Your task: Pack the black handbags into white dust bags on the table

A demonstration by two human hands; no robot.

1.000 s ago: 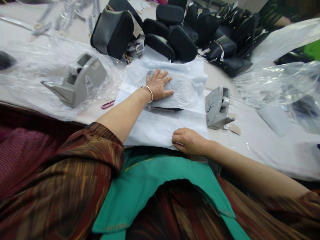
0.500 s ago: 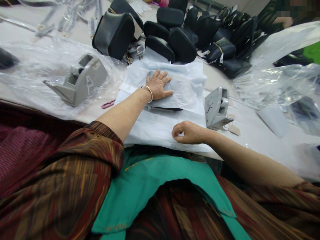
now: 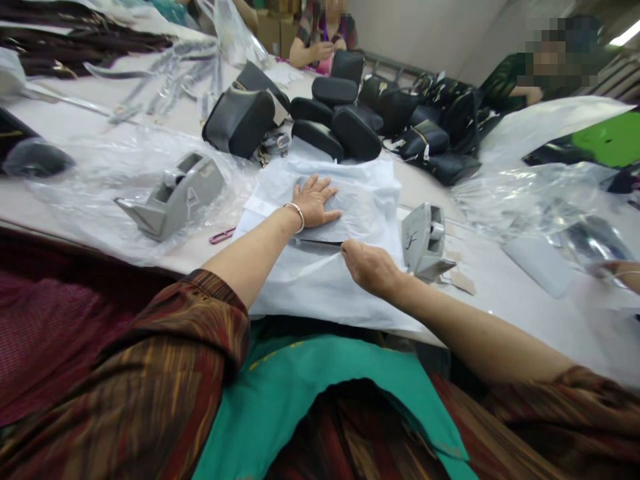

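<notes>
My left hand (image 3: 315,201) lies flat, fingers spread, on thin white wrapping paper (image 3: 363,203). A dark, flat item shows through the paper, and its black front edge (image 3: 325,245) peeks out below it. My right hand (image 3: 369,267) is closed in a pinch at the right end of that edge; what its fingertips grip is hidden. Beneath everything spreads a larger white sheet (image 3: 295,290), reaching the table's front edge.
Grey tape dispensers stand left (image 3: 183,193) and right (image 3: 424,240), near a pink cutter (image 3: 223,236). Black bags (image 3: 320,137) crowd the back. Clear plastic (image 3: 525,200) covers the right side. Co-workers (image 3: 325,40) sit across the table; another person's hand (image 3: 623,270) is at far right.
My right hand has moved forward from above the white sheet to the black edge, its fingers now closed there. My left hand stays pressed on the paper. The camera has tilted up.
</notes>
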